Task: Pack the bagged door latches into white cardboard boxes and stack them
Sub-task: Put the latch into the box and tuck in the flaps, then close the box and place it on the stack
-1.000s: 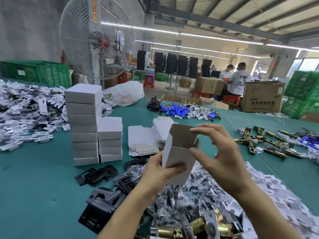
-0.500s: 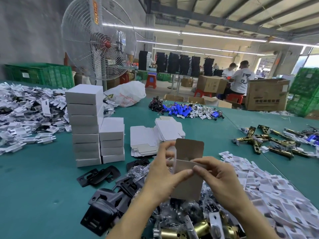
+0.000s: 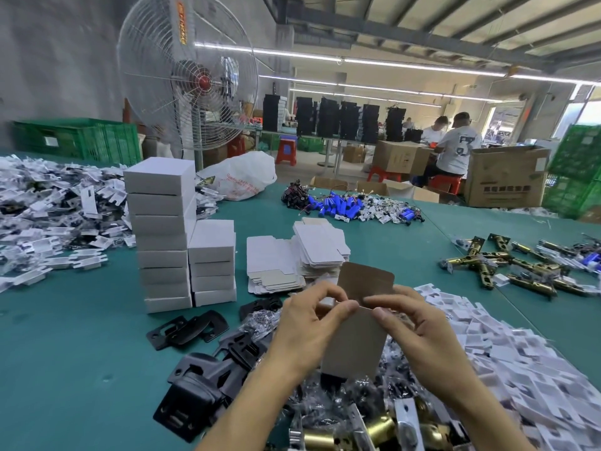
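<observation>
Cnt: tall stack (image 3: 162, 236) = 8 closed boxes; short stack (image 3: 213, 262) on its right = 4. Right of tall stack: 2 flat-blank piles (image 3: 270, 265). Nearer: 1 open box (image 3: 356, 346). Behind: 1 fan (image 3: 195, 83), 2 ppl (image 3: 458, 148).

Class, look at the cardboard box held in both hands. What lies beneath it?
Below the box lies a heap of clear-bagged latches on the green table. The box, left hand and right hand cover the heap's middle, so what sits there cannot be seen.
</observation>
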A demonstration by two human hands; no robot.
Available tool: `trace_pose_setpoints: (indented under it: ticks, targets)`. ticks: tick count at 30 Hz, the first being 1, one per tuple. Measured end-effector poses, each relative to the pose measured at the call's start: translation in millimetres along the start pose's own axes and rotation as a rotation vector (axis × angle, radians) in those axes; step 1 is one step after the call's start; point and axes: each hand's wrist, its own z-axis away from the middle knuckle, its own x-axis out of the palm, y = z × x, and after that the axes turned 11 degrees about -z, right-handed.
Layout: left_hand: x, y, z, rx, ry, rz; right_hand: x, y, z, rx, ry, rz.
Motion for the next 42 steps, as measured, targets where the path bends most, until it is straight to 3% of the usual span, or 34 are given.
trace_pose_setpoints:
  ticks: [6, 14, 23, 42]
  targets:
    - [1, -2, -1, -0.011, -0.016, 0.073, 14, -10, -3, -0.118, 0.150, -0.203]
    - [2, -3, -3, -0.034, 0.033, 0.209, 2, -17, -7, -0.089, 0.085, -0.019]
    - [2, -2, -1, -0.059, 0.029, 0.282, -1, -12, -4, -0.083, 0.104, -0.016]
    - [-1, -3, -2, 0.044, 0.051, 0.179, -15, -12, -4, 0.013, 0.001, -0.018]
